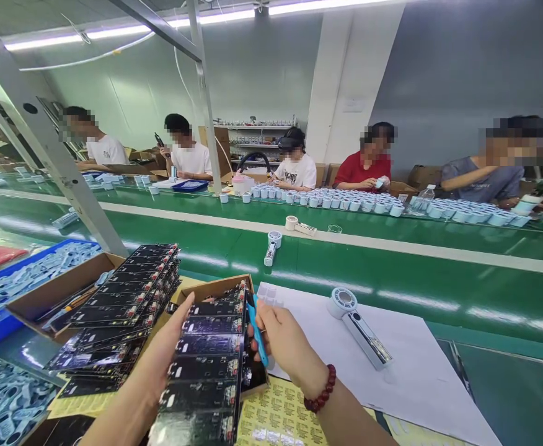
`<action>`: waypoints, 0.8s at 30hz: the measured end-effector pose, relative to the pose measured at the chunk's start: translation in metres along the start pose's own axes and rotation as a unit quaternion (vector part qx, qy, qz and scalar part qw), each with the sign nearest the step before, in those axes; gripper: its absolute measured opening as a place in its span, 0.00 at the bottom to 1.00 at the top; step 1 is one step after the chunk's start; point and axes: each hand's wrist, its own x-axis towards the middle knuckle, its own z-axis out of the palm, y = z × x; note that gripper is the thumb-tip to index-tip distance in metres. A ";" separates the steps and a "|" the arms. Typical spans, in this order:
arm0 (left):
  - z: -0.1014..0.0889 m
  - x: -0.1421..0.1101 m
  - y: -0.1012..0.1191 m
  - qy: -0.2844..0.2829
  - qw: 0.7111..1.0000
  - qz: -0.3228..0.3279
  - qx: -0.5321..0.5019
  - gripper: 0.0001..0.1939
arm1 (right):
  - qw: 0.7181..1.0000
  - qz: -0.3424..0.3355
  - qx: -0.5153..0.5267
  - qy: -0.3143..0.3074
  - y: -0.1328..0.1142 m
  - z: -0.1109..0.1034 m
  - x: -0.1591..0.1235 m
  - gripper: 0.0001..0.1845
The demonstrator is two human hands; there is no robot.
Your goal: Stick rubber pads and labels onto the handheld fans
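My left hand (175, 334) is closed on the left edge of a black circuit board panel (206, 370), which is marked off into several strips with small parts along the right side. In my right hand (283, 341) is a slim bright-blue tool (258, 331), gripped between thumb and fingers beside the panel's right edge. Its exact kind does not show. Behind and below the panel is an open cardboard box (220, 286), partly covered by it. To the left of my left hand rises a stack of similar black panels (127, 288).
A white handheld fan (367, 337) lies on white paper (415, 371) at right, near tweezers (460, 365). Yellow label sheets (281, 409) lie in front. Blue plastic parts fill a blue tray (2, 331) at left. Across the green conveyor (225, 248), several people sit behind rows of fan heads (327, 199).
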 end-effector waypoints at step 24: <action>-0.025 -0.004 -0.031 0.022 0.996 -0.036 -0.080 0.15 | 0.989 0.019 0.088 -0.121 0.003 0.014 -0.020 0.37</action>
